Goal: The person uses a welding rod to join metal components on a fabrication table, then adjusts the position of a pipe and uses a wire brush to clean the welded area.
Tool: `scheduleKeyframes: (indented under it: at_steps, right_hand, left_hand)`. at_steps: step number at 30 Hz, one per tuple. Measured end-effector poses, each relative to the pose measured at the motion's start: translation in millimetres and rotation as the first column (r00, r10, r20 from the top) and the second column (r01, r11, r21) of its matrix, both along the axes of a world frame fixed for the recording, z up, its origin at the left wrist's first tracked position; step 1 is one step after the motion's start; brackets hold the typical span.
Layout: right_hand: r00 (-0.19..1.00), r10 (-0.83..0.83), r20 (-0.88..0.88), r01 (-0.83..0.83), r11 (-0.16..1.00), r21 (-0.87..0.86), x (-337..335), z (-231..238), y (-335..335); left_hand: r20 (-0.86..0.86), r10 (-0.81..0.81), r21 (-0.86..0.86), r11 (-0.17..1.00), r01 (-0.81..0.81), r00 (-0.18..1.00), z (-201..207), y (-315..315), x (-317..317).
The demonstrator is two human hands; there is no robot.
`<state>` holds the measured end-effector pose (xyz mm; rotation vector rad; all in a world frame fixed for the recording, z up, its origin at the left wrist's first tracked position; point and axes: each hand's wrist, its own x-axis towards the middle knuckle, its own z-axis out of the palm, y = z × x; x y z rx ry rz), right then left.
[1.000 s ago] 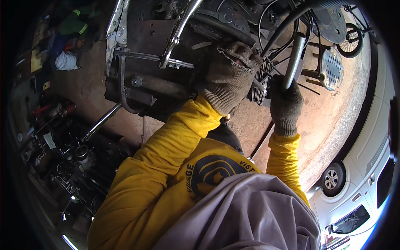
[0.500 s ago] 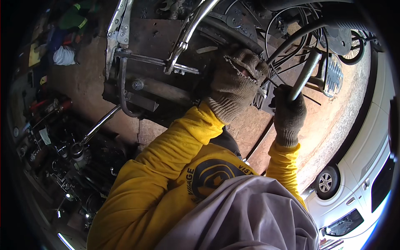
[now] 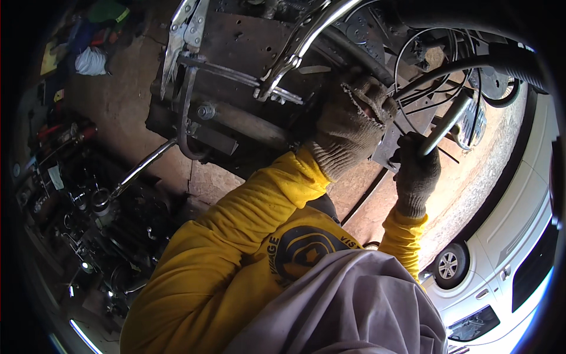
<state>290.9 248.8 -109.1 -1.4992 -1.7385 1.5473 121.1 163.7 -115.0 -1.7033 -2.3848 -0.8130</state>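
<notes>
My left hand (image 3: 354, 121), in a worn grey knit glove, presses on a dark metal part at the edge of a rusty steel work plate (image 3: 236, 41); what its fingers hold is hidden. My right hand (image 3: 417, 171), in a dark glove, is closed around a shiny metal tube (image 3: 448, 121) that slants up to the right. A small flat steel plate (image 3: 389, 147) sits between the two hands. Both sleeves are yellow.
Locking pliers (image 3: 295, 53) clamp the work plate, and another clamp (image 3: 183, 35) grips its left side. A bent chrome bar (image 3: 141, 168) runs down left toward a pile of dark engine parts (image 3: 100, 236). Cables (image 3: 436, 76) loop at top right. A white car (image 3: 507, 248) stands at right.
The view has shifted so the hands and workpiece sit lower and to the right. My right hand keeps its hold on the tube; my left hand stays on the part.
</notes>
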Motion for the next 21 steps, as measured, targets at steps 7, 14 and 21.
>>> scheduleKeyframes:
  at_steps: [7,14,21]
  right_hand:
    - [1.0,-0.001,0.029,0.0,0.999,0.04,-3,3,-2]
    - [1.0,0.023,-0.01,-0.022,0.998,0.059,-5,4,0]
    - [1.0,0.017,-0.025,-0.015,0.995,0.095,-7,2,-4]
  left_hand:
    - [-0.062,0.066,0.044,0.997,-0.063,0.996,-8,2,5]
    - [-0.163,0.12,0.091,0.99,-0.107,0.979,-15,0,6]
    - [-0.132,0.161,0.136,0.98,-0.143,0.978,-47,15,18]
